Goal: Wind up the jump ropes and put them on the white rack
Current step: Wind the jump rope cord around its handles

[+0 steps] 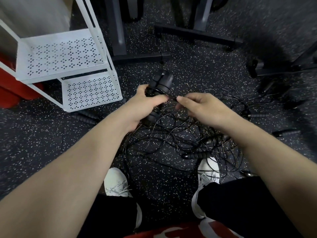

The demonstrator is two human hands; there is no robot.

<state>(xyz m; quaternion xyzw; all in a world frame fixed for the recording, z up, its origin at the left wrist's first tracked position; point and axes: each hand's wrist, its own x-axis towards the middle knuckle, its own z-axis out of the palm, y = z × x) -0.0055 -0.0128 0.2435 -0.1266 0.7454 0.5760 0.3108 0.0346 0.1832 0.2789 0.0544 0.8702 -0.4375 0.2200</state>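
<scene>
A person's left hand (145, 103) grips a pair of black jump-rope handles (158, 90) bunched together, fingers curled round them, while the right hand (197, 107) pinches the thin black cord (169, 95) just beside the handles, apparently drawing it taut so that it wraps tightly round them. A few turns of cord already cross the handles, so the winding looks begun but far from finished. The held bundle sits between the two hands, above the speckled rubber floor (42, 143). Below the hands, a tangle of loose ropes (180, 134) sprawls between the person's white trainers (116, 182), with further ribbed black handles (192, 155) lying in it; which cord belongs to the held pair cannot be told. Another handle pair (85, 116) lies at the foot of the white rack (65, 54), which stands near the left hand, its perforated shelves bare where they show. Dark equipment frames (197, 34) stand beyond. Snagging in the tangle seems the likely trouble.
</scene>
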